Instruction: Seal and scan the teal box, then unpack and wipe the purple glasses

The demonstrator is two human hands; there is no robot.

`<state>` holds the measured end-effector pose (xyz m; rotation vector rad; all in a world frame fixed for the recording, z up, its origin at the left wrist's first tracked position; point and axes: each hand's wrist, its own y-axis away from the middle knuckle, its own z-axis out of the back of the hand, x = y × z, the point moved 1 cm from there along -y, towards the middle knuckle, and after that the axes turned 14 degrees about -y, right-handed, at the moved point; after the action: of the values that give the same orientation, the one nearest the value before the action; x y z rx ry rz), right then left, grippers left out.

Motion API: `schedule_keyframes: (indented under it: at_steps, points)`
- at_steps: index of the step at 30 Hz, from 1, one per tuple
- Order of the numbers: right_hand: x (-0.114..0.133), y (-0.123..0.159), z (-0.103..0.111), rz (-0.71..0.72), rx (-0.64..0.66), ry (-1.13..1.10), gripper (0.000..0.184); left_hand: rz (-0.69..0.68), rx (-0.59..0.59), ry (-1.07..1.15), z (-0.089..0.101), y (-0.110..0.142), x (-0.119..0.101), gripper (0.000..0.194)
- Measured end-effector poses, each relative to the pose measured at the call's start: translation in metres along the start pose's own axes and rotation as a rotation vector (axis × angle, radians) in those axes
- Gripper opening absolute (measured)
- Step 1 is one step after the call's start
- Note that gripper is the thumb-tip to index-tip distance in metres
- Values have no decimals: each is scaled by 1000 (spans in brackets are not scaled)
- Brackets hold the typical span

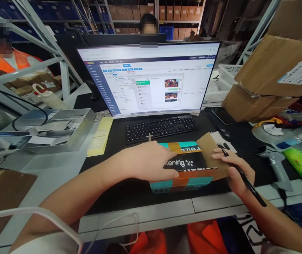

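A small teal cardboard box (181,181) with white lettering and orange-brown tape lies on the black desk mat, its right end flap (206,146) folded open. Inside shows a black package (184,162) printed with white letters. My left hand (151,160) grips the box's left end, fingers along its top opening and thumb on the near edge. A thin pointed tip rises behind that hand; its kind is unclear. My right hand (239,173) is closed with a slim black pen (246,180) lying across it, its fingertips touching the open flap.
A monitor (151,81) and black keyboard (164,127) stand behind the box. At right are a barcode scanner (276,167), tape roll (271,130), phone (223,115) and stacked cartons (275,60). Yellow slips (100,135) and a grey tray (80,130) sit left. Other people are beyond.
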<state>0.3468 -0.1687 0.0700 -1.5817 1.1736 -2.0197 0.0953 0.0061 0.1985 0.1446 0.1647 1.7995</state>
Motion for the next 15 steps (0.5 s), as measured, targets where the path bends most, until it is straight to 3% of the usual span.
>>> schedule_keyframes:
  at_steps: [3,6,11,15]
  points:
    - [2,-4,1,28,118,35,37,-19,99,39,4,0,-1,51]
    - [5,-6,-3,35,148,74,49,-21,177,9,5,-2,-8,43]
    - [6,-4,-11,51,153,111,57,22,166,-176,-8,-15,-8,34]
    - [6,-3,-11,31,120,107,55,28,157,-138,-7,-25,2,66]
